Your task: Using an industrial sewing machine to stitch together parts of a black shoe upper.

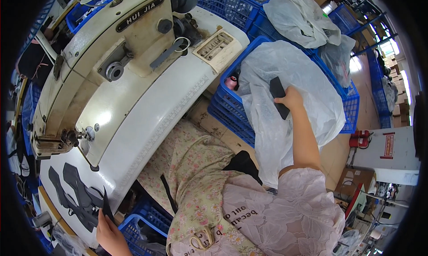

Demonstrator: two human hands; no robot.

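Black strip [279,98] in right hand [292,98], lower end hidden by plastic bag [312,73].

Right hand [292,98] over rumpled white plastic bag [303,77] filling blue plastic crate [227,100]; crate walls hem sides. Left hand [109,231] at table edge; cream sewing machine body [111,69] blocks beyond, black fabric pieces [76,191] just ahead.

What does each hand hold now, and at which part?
Right hand grips a flat dark piece around its middle. Left hand pinches the pointed end of another dark piece.

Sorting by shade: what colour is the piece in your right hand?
Black, a flat piece held in the right hand; head view.
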